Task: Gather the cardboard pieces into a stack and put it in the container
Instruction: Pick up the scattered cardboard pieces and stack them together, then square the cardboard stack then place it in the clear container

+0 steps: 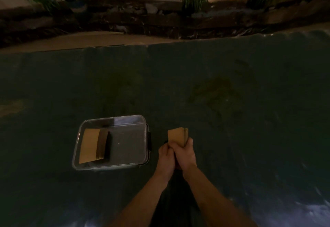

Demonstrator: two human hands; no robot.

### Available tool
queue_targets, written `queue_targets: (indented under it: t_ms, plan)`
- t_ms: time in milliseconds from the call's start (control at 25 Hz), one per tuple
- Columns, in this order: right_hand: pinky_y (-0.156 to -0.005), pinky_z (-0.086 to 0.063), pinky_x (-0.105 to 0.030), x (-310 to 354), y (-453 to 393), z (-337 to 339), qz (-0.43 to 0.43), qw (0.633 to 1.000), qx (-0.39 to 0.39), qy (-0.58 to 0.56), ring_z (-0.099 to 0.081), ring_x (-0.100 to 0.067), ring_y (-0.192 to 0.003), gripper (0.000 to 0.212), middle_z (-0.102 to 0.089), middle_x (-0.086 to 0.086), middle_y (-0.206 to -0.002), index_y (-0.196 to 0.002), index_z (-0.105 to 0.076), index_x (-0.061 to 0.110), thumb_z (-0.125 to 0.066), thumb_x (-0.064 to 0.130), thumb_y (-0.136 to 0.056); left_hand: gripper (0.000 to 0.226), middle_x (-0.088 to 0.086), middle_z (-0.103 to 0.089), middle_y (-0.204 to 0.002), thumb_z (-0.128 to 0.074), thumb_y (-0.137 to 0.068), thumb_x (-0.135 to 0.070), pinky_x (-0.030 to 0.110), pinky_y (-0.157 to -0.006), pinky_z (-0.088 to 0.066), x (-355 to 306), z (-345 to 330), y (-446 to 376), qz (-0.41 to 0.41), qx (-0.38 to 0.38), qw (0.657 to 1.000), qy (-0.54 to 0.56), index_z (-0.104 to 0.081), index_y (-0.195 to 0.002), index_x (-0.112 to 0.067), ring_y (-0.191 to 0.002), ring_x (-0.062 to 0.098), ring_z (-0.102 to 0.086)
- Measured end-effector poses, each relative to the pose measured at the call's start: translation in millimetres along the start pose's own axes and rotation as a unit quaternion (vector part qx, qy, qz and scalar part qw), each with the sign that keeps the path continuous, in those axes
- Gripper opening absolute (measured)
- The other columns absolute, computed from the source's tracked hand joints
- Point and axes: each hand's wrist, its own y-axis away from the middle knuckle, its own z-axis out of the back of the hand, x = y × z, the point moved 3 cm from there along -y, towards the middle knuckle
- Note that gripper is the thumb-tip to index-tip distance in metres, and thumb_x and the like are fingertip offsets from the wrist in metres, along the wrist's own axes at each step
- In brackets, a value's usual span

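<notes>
cardboard stack (pixel 178 136) gripped upright between both hands (pixel 176 152) — right of the container (pixel 146 138).

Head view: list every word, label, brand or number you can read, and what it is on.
None readable.
Cardboard stack held in both hands: plain brown, no print.
Cardboard in the clear container: blank.
The container shows no label.
The picture is dim and blurred.

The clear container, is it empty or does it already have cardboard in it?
Not empty: the clear container already holds a cardboard stack at its left side.
</notes>
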Motion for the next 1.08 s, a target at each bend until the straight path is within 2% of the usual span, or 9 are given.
queue_targets:
  t_ms: [120,240,320,440,520,600,720,960,1080]
  plan:
    - [-0.076,-0.053,-0.037,0.0,22.4,6.7,0.072,0.996,0.005,0.043,-0.06,-0.01,-0.086,0.037,-0.061,0.005,-0.101,-0.11,-0.045,0.034,-0.069,0.038,-0.082,0.026,0.005,-0.064,-0.127,-0.04,-0.103,-0.023,0.031,-0.089,-0.049,4.5,-0.2,31.6,-0.01,0.02,0.998,0.052,-0.058,-0.121,-0.029,-0.11,0.013,-0.062]
    - [-0.077,-0.055,-0.038,-1.3,44.7,13.5,0.175,0.969,0.017,0.176,-0.06,-0.008,-0.085,0.036,-0.06,0.008,-0.102,-0.109,-0.042,0.036,-0.067,0.042,-0.083,0.038,0.006,-0.066,-0.13,-0.048,-0.095,-0.022,0.037,-0.096,-0.05,14.4,16.2,58.5,-0.037,0.046,0.988,0.141,-0.056,-0.132,-0.029,-0.114,0.018,-0.064]
    - [-0.072,-0.054,-0.035,-5.7,63.3,14.2,0.255,0.914,0.023,0.316,-0.062,-0.011,-0.088,0.04,-0.059,0.008,-0.104,-0.113,-0.041,0.034,-0.065,0.046,-0.083,0.069,0.005,-0.062,-0.137,-0.064,-0.084,-0.038,0.048,-0.108,-0.042,22.2,35.4,74.0,-0.059,0.054,0.977,0.199,-0.036,-0.147,-0.039,-0.123,0.023,-0.059]
    - [-0.074,-0.056,-0.033,-27.0,94.2,5.3,0.366,0.801,0.019,0.473,-0.061,-0.014,-0.097,0.051,-0.057,0.006,-0.113,-0.122,-0.039,0.031,-0.067,0.045,-0.082,0.107,-0.003,-0.053,-0.139,-0.084,-0.061,-0.059,0.046,-0.106,-0.042,21.2,65.5,94.5,-0.124,0.019,0.983,0.131,-0.02,-0.147,-0.057,-0.126,0.018,-0.054]
    - [-0.081,-0.056,-0.033,-39.5,113.1,-6.4,0.404,0.756,0.022,0.514,-0.059,-0.015,-0.104,0.054,-0.057,0.004,-0.119,-0.125,-0.04,0.03,-0.069,0.042,-0.081,0.1,-0.012,-0.05,-0.132,-0.085,-0.059,-0.059,0.042,-0.102,-0.046,18.2,79.6,106.0,-0.153,0.007,0.987,0.042,-0.032,-0.143,-0.052,-0.12,0.011,-0.053]
    - [-0.084,-0.054,-0.034,-47.1,128.4,-24.2,0.421,0.726,0.022,0.543,-0.057,-0.017,-0.106,0.054,-0.056,0.002,-0.121,-0.127,-0.042,0.028,-0.068,0.042,-0.082,0.065,-0.008,-0.058,-0.125,-0.081,-0.071,-0.052,0.043,-0.099,-0.051,26.4,96.9,113.7,-0.144,-0.004,0.99,0.0,-0.054,-0.128,-0.044,-0.115,0.013,-0.058]
    - [-0.085,-0.054,-0.036,-60.4,150.2,-62.2,0.434,0.708,0.019,0.556,-0.058,-0.019,-0.109,0.058,-0.057,0.001,-0.124,-0.13,-0.043,0.025,-0.068,0.045,-0.081,0.024,0.001,-0.071,-0.113,-0.075,-0.082,-0.043,0.037,-0.081,-0.061,49.3,135.9,130.1,-0.115,-0.009,0.992,0.047,-0.068,-0.104,-0.038,-0.106,0.018,-0.067]
    - [-0.082,-0.055,-0.033,-112.0,199.0,-181.0,0.443,0.688,0.041,0.574,-0.062,-0.015,-0.104,0.056,-0.062,0.003,-0.119,-0.124,-0.047,0.026,-0.068,0.049,-0.078,0.013,0.008,-0.071,-0.105,-0.069,-0.091,-0.031,0.035,-0.073,-0.061,100.1,263.9,153.4,-0.078,-0.056,0.987,0.127,-0.067,-0.101,-0.024,-0.098,0.02,-0.069]
    - [-0.084,-0.052,-0.033,-136.1,210.3,-211.3,0.407,0.721,0.041,0.56,-0.059,-0.015,-0.105,0.055,-0.061,0.007,-0.119,-0.124,-0.045,0.033,-0.065,0.05,-0.076,0.014,0.012,-0.069,-0.106,-0.069,-0.091,-0.027,0.035,-0.072,-0.061,120.5,309.9,155.5,-0.049,-0.076,0.982,0.166,-0.064,-0.102,-0.019,-0.098,0.023,-0.068]
